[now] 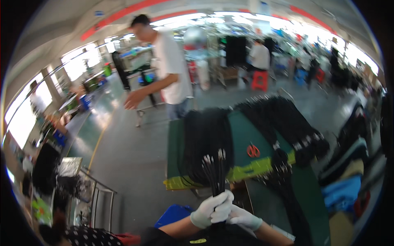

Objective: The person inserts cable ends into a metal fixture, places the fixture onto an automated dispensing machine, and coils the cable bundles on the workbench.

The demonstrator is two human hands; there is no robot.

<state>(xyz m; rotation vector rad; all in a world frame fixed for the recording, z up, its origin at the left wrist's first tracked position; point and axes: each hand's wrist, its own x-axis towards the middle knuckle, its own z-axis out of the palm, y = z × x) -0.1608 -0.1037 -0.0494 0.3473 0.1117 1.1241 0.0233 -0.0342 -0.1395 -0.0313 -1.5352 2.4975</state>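
Note:
My left hand (212, 210), in a white glove, is wrapped round a bundle of black cables (216, 178). The bundle stands roughly upright, its silvery metal ends fanning out at the top. Against its right side is my right hand (244, 217), also gloved and closed at the lower part of the bundle; its fingers are partly hidden. Just beyond, a thick pile of black cables (207, 135) hangs over the green table (175, 156). Red-handled scissors (253, 150) lie on that table, right of the pile.
More black cable bundles (283, 123) lie at the table's right. Others rest on a lower green surface (308, 192) by my right arm. A blue bin (174, 216) stands at lower left, beside a metal-framed cart (100, 201). A person in a white shirt (172, 65) is beyond the table.

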